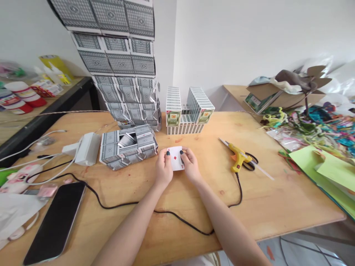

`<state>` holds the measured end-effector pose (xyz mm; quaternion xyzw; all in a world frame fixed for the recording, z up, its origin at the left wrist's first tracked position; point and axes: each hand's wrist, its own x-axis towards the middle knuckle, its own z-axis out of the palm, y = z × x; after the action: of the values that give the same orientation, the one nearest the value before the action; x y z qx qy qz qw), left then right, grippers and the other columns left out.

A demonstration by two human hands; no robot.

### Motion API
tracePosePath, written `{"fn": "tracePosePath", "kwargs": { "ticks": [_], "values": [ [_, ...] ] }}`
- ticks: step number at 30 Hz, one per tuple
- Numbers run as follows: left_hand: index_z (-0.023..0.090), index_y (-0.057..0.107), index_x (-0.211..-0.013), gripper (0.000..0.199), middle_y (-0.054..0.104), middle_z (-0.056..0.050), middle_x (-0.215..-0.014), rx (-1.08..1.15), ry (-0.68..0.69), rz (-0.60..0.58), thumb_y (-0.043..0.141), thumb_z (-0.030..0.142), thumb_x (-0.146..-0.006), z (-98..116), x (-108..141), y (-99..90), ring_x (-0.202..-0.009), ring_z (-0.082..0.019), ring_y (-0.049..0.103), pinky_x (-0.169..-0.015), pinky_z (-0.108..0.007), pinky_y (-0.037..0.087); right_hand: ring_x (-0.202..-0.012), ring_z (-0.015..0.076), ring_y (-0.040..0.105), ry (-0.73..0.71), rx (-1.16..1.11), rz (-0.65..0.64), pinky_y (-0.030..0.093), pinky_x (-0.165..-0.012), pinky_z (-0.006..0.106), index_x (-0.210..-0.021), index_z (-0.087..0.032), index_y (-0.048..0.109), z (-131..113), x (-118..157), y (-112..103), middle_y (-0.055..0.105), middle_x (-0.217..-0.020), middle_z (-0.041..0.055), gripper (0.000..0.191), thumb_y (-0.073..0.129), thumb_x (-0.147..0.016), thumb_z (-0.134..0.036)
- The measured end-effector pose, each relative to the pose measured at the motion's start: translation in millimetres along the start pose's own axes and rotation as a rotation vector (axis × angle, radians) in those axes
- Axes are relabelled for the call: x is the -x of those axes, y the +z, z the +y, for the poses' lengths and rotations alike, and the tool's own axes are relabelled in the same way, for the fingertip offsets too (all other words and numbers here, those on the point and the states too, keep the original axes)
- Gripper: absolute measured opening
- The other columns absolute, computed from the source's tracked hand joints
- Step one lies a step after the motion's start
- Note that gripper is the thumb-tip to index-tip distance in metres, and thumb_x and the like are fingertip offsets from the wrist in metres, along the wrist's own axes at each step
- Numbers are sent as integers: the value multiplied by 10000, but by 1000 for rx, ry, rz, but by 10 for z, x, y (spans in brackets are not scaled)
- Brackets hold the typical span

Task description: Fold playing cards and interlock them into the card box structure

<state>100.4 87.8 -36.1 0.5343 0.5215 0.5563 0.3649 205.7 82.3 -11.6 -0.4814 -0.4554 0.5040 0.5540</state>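
Observation:
Between my two hands, above the middle of the wooden table, is a white playing card [175, 158] with a red diamond at its centre. My left hand [165, 165] pinches its left edge, thumb on the face. The right edge is gripped by my right hand [190, 163], thumb also on the face. Whether more cards lie under it cannot be seen. Left of my hands sits a low block built of patterned cards [129, 147]. A tall tower of similar cards [130, 66] rises behind it. Stacked card boxes [185, 128] stand beyond my hands.
A yellow glue gun [237, 157] and scissors [251, 162] lie right, the gun's black cable crossing under my forearms. At left are a white power strip [88, 149] and a black phone [57, 221]. Green paper [318, 170] and coloured scraps lie at the right edge.

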Motion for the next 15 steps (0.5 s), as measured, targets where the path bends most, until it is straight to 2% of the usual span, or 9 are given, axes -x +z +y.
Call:
{"fn": "tracePosePath", "kwargs": {
  "ticks": [5,8,11,15],
  "values": [
    [188,529,-986,249,614,-54,-905,15,0,-22,378,335,-852,5,-16,-24,-785,-155,577,-672,-268,471,-506,96,418,27,-24,-40,354,-466,206,-903,-199,502,-30,4,-6,492,-621,-30,261,463,-794,-433],
    [190,524,-1080,293,591,-81,-1085,30,51,-46,378,300,-851,46,-36,-37,-968,-177,559,-810,-301,460,-516,99,436,5,-49,-38,366,-474,210,-953,-207,493,-13,-7,-7,510,-640,-27,275,467,-796,-432],
    [208,484,-1186,359,508,-87,-1249,38,77,-82,364,262,-853,78,-53,-48,-1128,-185,484,-931,-327,404,-479,93,403,-12,-53,-45,350,-454,205,-1091,-225,469,18,-19,-17,469,-596,-47,340,471,-801,-403],
    [206,491,-1194,369,507,-88,-1260,11,94,-86,344,275,-863,86,-53,-58,-1157,-189,466,-965,-346,382,-472,95,379,-25,-21,-33,343,-452,207,-1157,-243,466,54,-23,-27,436,-570,-51,374,462,-810,-384]
  ]
}}
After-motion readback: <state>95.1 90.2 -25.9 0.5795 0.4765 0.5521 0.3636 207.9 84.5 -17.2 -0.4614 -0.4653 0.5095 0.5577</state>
